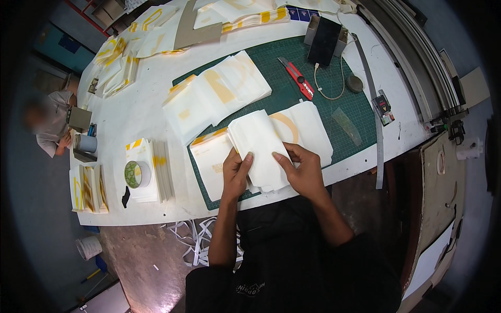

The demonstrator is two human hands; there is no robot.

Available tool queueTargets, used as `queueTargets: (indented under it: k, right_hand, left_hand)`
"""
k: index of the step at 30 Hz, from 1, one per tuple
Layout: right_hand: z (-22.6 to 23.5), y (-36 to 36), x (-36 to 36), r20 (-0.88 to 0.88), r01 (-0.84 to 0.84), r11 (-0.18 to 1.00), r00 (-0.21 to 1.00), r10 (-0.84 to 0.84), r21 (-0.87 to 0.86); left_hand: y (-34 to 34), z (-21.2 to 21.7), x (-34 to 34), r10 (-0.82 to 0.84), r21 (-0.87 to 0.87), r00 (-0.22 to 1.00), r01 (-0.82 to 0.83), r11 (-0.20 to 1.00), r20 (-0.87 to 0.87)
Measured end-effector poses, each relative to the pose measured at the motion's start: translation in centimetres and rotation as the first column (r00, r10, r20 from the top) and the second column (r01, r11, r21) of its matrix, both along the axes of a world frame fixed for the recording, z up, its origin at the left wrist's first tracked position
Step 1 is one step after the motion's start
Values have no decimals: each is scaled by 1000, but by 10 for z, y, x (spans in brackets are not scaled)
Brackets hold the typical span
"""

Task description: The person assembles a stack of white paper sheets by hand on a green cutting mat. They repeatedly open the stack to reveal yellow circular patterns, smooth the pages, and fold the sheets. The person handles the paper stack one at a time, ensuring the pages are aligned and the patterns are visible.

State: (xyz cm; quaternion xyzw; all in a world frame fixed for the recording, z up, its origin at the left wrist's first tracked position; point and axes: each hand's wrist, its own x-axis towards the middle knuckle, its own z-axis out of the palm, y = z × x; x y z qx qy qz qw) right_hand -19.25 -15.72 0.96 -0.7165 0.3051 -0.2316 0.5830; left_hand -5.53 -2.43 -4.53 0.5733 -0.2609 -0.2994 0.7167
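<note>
Between my two hands is a small stack of white paper sheets [259, 143], tilted up a little over the near edge of the green cutting mat [326, 86]. My left hand [236, 175] grips the stack's left side, thumb on top. On its right side my right hand [306, 171] does the same, fingers underneath. Behind and partly under the held stack lie more white sheets [313, 130] with pale orange print, and others [209, 161] to the left. A fanned pile of printed sheets [229, 86] rests farther back on the mat.
A red utility knife [298, 78], a clear plastic strip [346, 126], a dark phone-like device [324, 41] and a round weight [355, 84] lie to the right, beside a long metal ruler [371, 94]. At left, a green-topped roll [133, 175] sits on stacked paper. A person [55, 122] is beyond the table.
</note>
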Motion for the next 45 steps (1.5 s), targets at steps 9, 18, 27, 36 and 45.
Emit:
queueTargets:
  k: [9, 18, 27, 36, 45]
  right_hand:
    - [-1, -3, -2, 41, -34, 992, 999, 29, 124]
    - [-7, 3, 0, 35, 27, 997, 999, -30, 74]
    - [-12, 5, 0, 25, 61, 996, 998, -63, 57]
    - [-12, 3, -3, 38, 51, 993, 998, -55, 109]
    - [-11, -18, -19, 90, -82, 945, 994, 56, 316]
  left_hand:
    - [0, 0, -1, 22, 14, 999, -21, 1000, -47]
    - [0, 2, -1, 41, 3, 998, -41, 999, -45]
    - [2, 0, 1, 47, 54, 998, -45, 998, -35]
    - [-1, 0, -1, 110, 38, 992, -108, 993, -65]
    - [-1, -2, 0, 152, 67, 988, -149, 986, -33]
